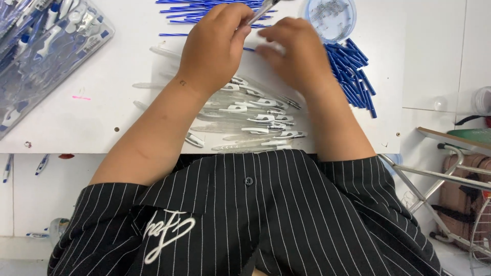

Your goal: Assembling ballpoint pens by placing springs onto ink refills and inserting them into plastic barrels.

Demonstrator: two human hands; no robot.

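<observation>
Clear plastic catches the light at the top of the view: the left hand (212,48) pinches a transparent pen barrel (262,10) between thumb and fingertips, its free end angled up and away toward the far edge of the white table (102,117). The right hand (296,56) sits just beside it, fingers curled loosely together over the table — whether they grip anything small cannot be told, as the fingertips are blurred and turned away.

Between the forearms lies a pile of clear pen barrels with clips (250,115), fanned roughly parallel. Thin blue refills (204,10) are spread beyond the hands, and a heap of blue caps or end pieces (353,76) rests to the right, next to a round clear dish of tiny metal parts (331,18). A clear tray of finished pens (46,46) sits at the far left.

Judging from the layout, this looks like fitting a piece into the held barrel. Doing it well probably means keeping the barrel steady in the pinch, lining the part up straight with the bore before pushing, and pressing evenly — a crooked entry could bend a thin refill or crack the plastic.
</observation>
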